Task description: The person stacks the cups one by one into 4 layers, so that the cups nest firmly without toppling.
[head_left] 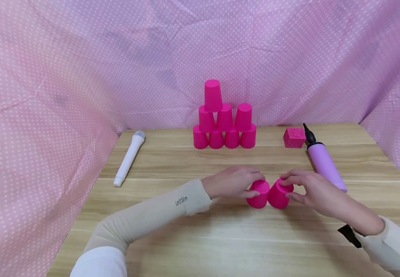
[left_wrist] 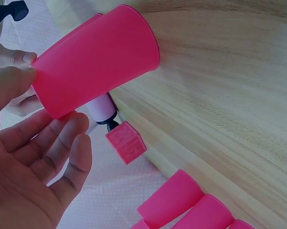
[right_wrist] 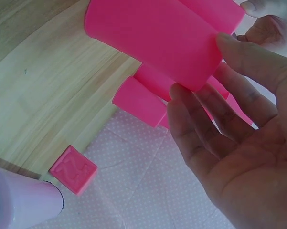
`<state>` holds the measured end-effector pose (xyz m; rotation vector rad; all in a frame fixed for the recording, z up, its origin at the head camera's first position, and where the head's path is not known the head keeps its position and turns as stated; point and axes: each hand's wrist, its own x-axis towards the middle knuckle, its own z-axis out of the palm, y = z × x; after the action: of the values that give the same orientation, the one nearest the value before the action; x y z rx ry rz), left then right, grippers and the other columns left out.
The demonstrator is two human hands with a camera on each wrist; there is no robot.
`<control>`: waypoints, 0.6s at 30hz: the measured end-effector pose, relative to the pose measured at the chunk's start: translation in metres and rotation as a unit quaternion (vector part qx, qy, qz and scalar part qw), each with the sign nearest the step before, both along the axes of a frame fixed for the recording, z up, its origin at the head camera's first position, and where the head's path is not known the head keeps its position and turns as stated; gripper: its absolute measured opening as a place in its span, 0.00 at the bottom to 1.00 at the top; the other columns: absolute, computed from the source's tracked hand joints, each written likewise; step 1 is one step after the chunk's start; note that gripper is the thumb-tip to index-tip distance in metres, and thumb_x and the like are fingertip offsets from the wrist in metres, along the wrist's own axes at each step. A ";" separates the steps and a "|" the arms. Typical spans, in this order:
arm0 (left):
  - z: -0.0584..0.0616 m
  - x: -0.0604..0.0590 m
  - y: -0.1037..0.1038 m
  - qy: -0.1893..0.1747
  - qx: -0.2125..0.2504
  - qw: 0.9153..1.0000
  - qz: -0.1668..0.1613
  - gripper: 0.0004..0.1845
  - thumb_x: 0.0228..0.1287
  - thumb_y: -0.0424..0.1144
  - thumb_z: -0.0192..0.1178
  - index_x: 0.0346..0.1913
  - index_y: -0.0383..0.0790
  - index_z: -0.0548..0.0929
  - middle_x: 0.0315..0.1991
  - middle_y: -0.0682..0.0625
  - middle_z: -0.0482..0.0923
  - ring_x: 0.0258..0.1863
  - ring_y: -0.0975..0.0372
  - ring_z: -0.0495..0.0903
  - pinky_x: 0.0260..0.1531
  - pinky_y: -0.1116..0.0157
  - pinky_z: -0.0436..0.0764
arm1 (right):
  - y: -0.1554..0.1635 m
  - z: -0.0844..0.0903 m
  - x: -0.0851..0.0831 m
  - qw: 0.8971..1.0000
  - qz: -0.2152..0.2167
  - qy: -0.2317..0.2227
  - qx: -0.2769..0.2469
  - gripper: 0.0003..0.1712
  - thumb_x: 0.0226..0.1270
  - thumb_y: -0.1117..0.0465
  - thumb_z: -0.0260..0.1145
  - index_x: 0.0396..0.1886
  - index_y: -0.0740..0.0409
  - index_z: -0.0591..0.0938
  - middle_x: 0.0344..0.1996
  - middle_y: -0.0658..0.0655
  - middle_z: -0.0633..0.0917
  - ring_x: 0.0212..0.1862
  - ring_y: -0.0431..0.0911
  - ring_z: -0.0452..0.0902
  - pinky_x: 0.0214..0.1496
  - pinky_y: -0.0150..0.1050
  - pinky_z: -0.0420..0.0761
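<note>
Two pink cups stand upside down near the middle of the wooden table, close together. My left hand [head_left: 232,182] pinches the upper end of the left cup [head_left: 258,199] between thumb and fingertips, as the left wrist view also shows. On the right cup [head_left: 278,198], my right hand [head_left: 319,192] has its thumb on one side and fingers on the other. Behind them rises a stack of pink cups [head_left: 225,119], all upside down: a bottom row of several, three above, and a single cup on top at the left.
A white microphone [head_left: 129,157] lies at the table's left. At the back right sit a pink cube [head_left: 294,137] with raised figures and a lilac hand pump [head_left: 325,163] with a black nozzle. Pink dotted cloth [head_left: 172,57] hangs behind the table [head_left: 200,246].
</note>
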<state>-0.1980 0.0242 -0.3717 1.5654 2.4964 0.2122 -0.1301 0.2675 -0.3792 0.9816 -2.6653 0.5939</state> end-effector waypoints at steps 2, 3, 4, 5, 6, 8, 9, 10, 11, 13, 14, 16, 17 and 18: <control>0.001 0.001 0.000 -0.002 -0.002 1.000 0.004 0.29 0.53 0.52 0.69 0.58 0.48 0.76 0.48 0.58 0.72 0.46 0.71 0.69 0.42 0.78 0.72 | 0.000 0.000 0.000 1.000 -0.003 -0.006 0.000 0.22 0.35 0.68 0.81 0.37 0.55 0.87 0.40 0.48 0.83 0.40 0.44 0.80 0.41 0.37 0.79; 0.001 0.001 0.000 -0.002 -0.003 1.000 0.005 0.29 0.53 0.52 0.69 0.58 0.48 0.76 0.48 0.58 0.72 0.46 0.70 0.69 0.42 0.78 0.72 | 0.000 0.000 0.001 1.000 -0.005 -0.009 -0.001 0.22 0.35 0.67 0.81 0.37 0.55 0.87 0.40 0.47 0.82 0.40 0.44 0.80 0.40 0.38 0.80; 0.001 0.001 0.000 0.000 -0.004 1.000 0.006 0.30 0.52 0.52 0.69 0.58 0.48 0.76 0.49 0.58 0.72 0.46 0.70 0.69 0.42 0.78 0.72 | 0.000 0.000 0.001 1.000 -0.006 -0.011 -0.002 0.22 0.35 0.67 0.81 0.37 0.55 0.87 0.40 0.47 0.82 0.40 0.44 0.80 0.40 0.40 0.80; 0.001 0.001 0.000 0.002 -0.004 1.000 0.007 0.30 0.52 0.52 0.70 0.58 0.48 0.76 0.49 0.58 0.72 0.46 0.70 0.69 0.42 0.78 0.72 | 0.000 0.000 0.001 1.000 -0.006 -0.014 -0.003 0.22 0.35 0.67 0.81 0.37 0.55 0.87 0.40 0.47 0.82 0.40 0.44 0.80 0.40 0.41 0.80; 0.001 0.002 0.000 0.004 -0.003 1.000 0.008 0.30 0.52 0.52 0.70 0.58 0.48 0.76 0.49 0.58 0.72 0.46 0.70 0.69 0.42 0.78 0.72 | -0.001 0.000 0.001 1.000 -0.006 -0.015 -0.004 0.22 0.35 0.67 0.81 0.37 0.54 0.87 0.40 0.47 0.82 0.40 0.44 0.80 0.39 0.41 0.80; 0.001 0.002 0.000 0.005 -0.003 1.000 0.012 0.30 0.51 0.52 0.70 0.58 0.48 0.76 0.49 0.58 0.72 0.46 0.70 0.69 0.42 0.78 0.72 | -0.001 0.000 0.001 1.000 -0.007 -0.016 -0.004 0.22 0.36 0.67 0.81 0.37 0.54 0.87 0.40 0.47 0.82 0.40 0.43 0.80 0.40 0.41 0.80; 0.000 0.003 0.000 0.007 -0.003 1.000 0.012 0.30 0.52 0.52 0.70 0.58 0.48 0.76 0.49 0.58 0.72 0.46 0.70 0.69 0.42 0.78 0.72 | -0.002 0.000 0.001 1.000 -0.007 -0.016 -0.004 0.21 0.36 0.67 0.81 0.37 0.54 0.87 0.40 0.47 0.82 0.40 0.43 0.80 0.40 0.41 0.80; 0.000 0.003 -0.001 0.009 -0.003 1.000 0.012 0.30 0.52 0.52 0.70 0.58 0.48 0.76 0.49 0.58 0.72 0.46 0.70 0.69 0.42 0.78 0.72 | -0.002 0.000 0.001 1.000 -0.007 -0.016 -0.003 0.21 0.37 0.67 0.81 0.37 0.54 0.87 0.40 0.47 0.82 0.40 0.43 0.80 0.40 0.41 0.80; -0.001 0.003 -0.001 0.010 -0.004 1.000 0.013 0.30 0.52 0.53 0.69 0.58 0.48 0.76 0.49 0.58 0.72 0.46 0.70 0.69 0.42 0.78 0.72 | -0.002 0.000 0.002 1.000 -0.007 -0.015 -0.002 0.21 0.37 0.67 0.81 0.37 0.54 0.87 0.40 0.47 0.82 0.40 0.43 0.80 0.40 0.41 0.80; -0.001 0.004 -0.002 0.016 -0.003 1.000 0.011 0.30 0.52 0.53 0.69 0.58 0.48 0.76 0.49 0.58 0.72 0.46 0.70 0.69 0.43 0.77 0.72 | -0.003 0.000 0.002 1.000 -0.006 -0.016 -0.002 0.21 0.37 0.67 0.80 0.37 0.54 0.87 0.40 0.47 0.82 0.41 0.44 0.80 0.41 0.42 0.80; -0.002 0.004 -0.002 0.017 -0.003 1.000 0.011 0.29 0.53 0.53 0.69 0.58 0.48 0.76 0.49 0.58 0.72 0.46 0.70 0.69 0.43 0.77 0.72 | -0.002 0.000 0.003 1.000 -0.006 -0.017 -0.001 0.21 0.37 0.67 0.80 0.37 0.54 0.87 0.40 0.47 0.82 0.41 0.44 0.80 0.41 0.42 0.80; -0.003 0.004 -0.004 0.026 0.000 1.000 0.006 0.28 0.54 0.53 0.68 0.58 0.48 0.76 0.49 0.58 0.72 0.47 0.69 0.69 0.44 0.77 0.71 | -0.002 0.000 0.003 1.000 -0.004 -0.019 -0.002 0.22 0.37 0.67 0.80 0.38 0.54 0.87 0.41 0.48 0.82 0.41 0.44 0.80 0.41 0.42 0.80; -0.003 0.005 -0.005 0.028 0.002 1.000 0.005 0.28 0.55 0.52 0.67 0.58 0.48 0.76 0.49 0.58 0.72 0.47 0.69 0.69 0.44 0.77 0.71 | -0.002 0.000 0.004 1.000 -0.003 -0.019 -0.002 0.22 0.37 0.67 0.80 0.38 0.54 0.87 0.41 0.48 0.82 0.41 0.44 0.80 0.41 0.41 0.80; -0.003 0.005 -0.006 0.030 0.005 1.000 0.004 0.27 0.55 0.52 0.67 0.57 0.48 0.76 0.49 0.58 0.72 0.48 0.69 0.69 0.44 0.77 0.71 | -0.002 0.000 0.004 1.000 -0.003 -0.019 -0.003 0.22 0.37 0.67 0.80 0.38 0.54 0.87 0.41 0.48 0.82 0.41 0.44 0.80 0.41 0.41 0.80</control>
<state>-0.1933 0.0184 -0.3749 1.5892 2.5515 0.1818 -0.1263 0.2658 -0.3792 0.9714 -2.6976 0.6247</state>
